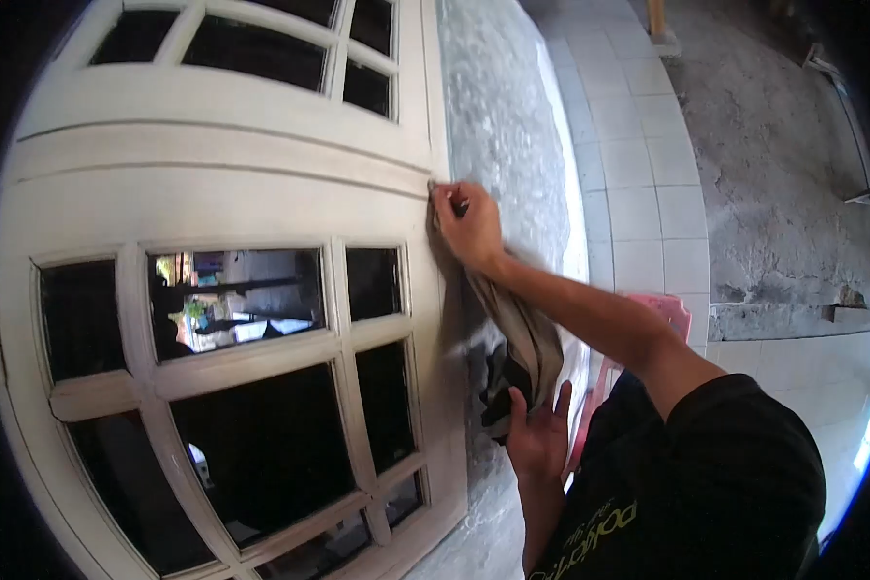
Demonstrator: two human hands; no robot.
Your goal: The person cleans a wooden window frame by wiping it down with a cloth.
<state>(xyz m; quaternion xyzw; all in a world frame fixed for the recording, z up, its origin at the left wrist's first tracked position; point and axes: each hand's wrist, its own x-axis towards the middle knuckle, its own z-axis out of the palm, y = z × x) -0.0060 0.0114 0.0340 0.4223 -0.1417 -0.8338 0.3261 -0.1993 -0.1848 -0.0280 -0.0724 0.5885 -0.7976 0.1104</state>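
Observation:
My right hand (469, 224) is closed in a pinch at the edge of the cream door (213, 208), beside its rail. From under this hand a grey-brown cloth with dark patches (524, 333) trails down the frame along the wall. At the cloth's lower end is my left hand (539, 440), palm showing and fingers spread, with the cloth touching or just behind its fingertips. The exact grip of my right fingertips is partly hidden.
The view is turned sideways. Dark glass panes (261, 454) fill the door. Beside it runs a rough grey wall (512, 126), then white tiles (638, 213). A pink plastic chair (662, 311) stands behind my right forearm, and bare concrete (773, 193) lies farther right.

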